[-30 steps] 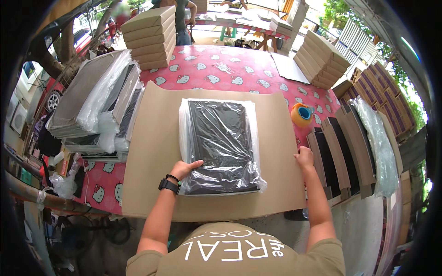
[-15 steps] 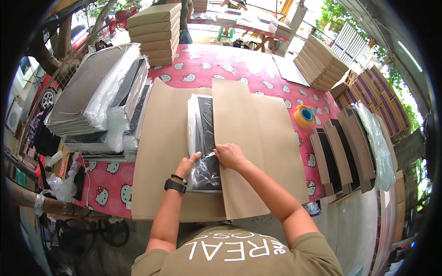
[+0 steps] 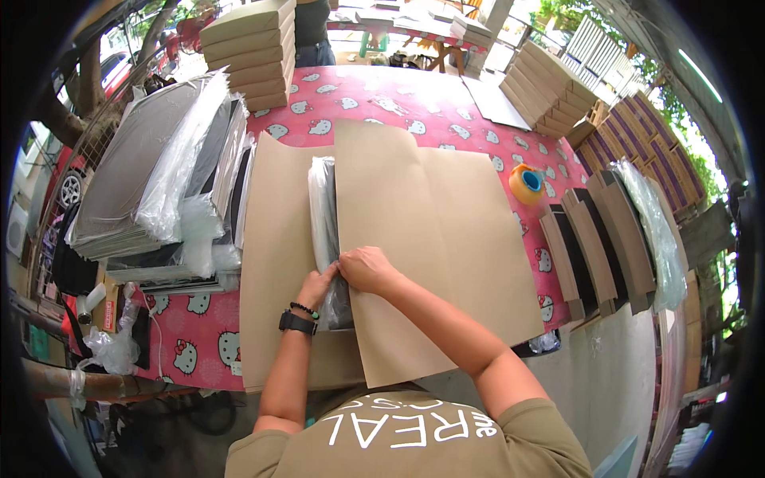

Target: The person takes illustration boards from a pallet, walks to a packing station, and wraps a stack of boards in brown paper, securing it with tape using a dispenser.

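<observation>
A large sheet of brown kraft paper [image 3: 275,207] lies on the table before me. On it rests a flat bundle wrapped in clear plastic [image 3: 323,211], with grey and black showing through. My right hand [image 3: 368,269] is closed on the edge of the sheet's right flap [image 3: 414,231], which covers most of the bundle. Close beside it, my left hand [image 3: 320,288] grips the plastic wrap on the bundle, its fingertips almost at the flap's edge. A dark watch and a beaded bracelet circle my left wrist.
Plastic-covered stacks of grey and black sheets [image 3: 147,167] stand at left. Brown-wrapped parcels are piled at the far left [image 3: 249,56] and far right [image 3: 546,88]. An orange tape roll [image 3: 526,185] sits right of the paper, near angled brown-and-black pieces [image 3: 598,251]. A person [image 3: 312,33] stands beyond the table.
My right hand has drawn the paper flap leftward over the bundle, hiding most of its black part. The left hand stays on the bundle, and the two hands are now closer together.
</observation>
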Available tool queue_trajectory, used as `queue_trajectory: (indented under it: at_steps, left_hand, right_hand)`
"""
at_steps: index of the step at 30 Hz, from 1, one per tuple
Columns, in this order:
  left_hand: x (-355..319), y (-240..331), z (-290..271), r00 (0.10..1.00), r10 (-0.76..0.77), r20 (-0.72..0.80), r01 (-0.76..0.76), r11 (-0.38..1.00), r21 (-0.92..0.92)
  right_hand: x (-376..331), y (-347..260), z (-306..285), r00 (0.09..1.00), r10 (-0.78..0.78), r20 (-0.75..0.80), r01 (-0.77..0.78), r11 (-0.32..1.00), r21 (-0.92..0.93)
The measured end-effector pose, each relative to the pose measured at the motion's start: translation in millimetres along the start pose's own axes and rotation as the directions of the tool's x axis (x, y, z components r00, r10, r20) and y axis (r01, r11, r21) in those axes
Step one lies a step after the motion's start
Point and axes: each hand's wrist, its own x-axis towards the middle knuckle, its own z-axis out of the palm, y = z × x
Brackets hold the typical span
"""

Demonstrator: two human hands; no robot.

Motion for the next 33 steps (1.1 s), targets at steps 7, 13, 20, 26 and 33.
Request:
queue_trajectory:
  at_steps: [7, 13, 20, 26, 33]
  left_hand:
    - [32, 48, -5, 0.909, 0.372, -0.187, -0.238, 0.834, 0.497]
    - [87, 30, 30, 0.927, 0.357, -0.118, -0.352, 0.934, 0.061]
    - [106, 10, 26, 0.856, 0.501, -0.13, -0.516, 0.848, -0.125]
    - [73, 34, 11, 0.958, 0.281, -0.054, -0.286, 0.94, -0.188]
    - [77, 27, 18, 0.931, 0.307, -0.2, -0.289, 0.951, 0.114]
  right_hand:
    - [-9, 8, 18, 0.995, 0.1, 0.014, -0.1, 0.995, -0.019]
    - [-28, 8, -16, 0.98, 0.062, 0.19, -0.094, 0.982, 0.167]
    - [-95, 203, 10, 0.679, 0.721, -0.139, -0.121, 0.296, 0.947]
    - [-80, 152, 14, 0.755, 0.643, 0.129, -0.075, -0.11, 0.991]
    - [-72, 169, 26, 0.734, 0.651, -0.194, -0.221, 0.499, 0.838]
